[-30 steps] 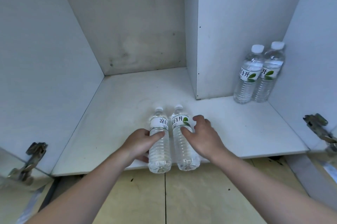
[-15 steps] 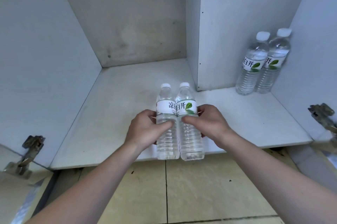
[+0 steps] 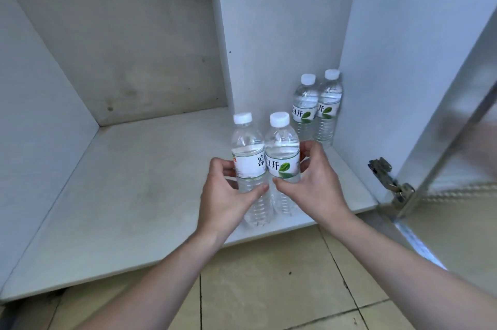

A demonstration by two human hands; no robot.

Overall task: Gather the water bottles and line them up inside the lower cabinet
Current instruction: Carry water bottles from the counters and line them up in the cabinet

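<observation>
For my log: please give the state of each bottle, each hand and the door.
Left bottle: upright, capped, held by left hand.
Right bottle: upright, capped, held by right hand.
Back bottles: upright, capped, side by side.
Door: open.

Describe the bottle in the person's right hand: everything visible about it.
The bottle in the right hand is clear, ribbed plastic, nearly full of water, with a white screw cap and a white label bearing dark characters and a green leaf. It is upright, near the front edge of the cabinet floor; whether its base rests there is hidden. The right hand grips its label band, and it presses against the left-hand bottle.
</observation>
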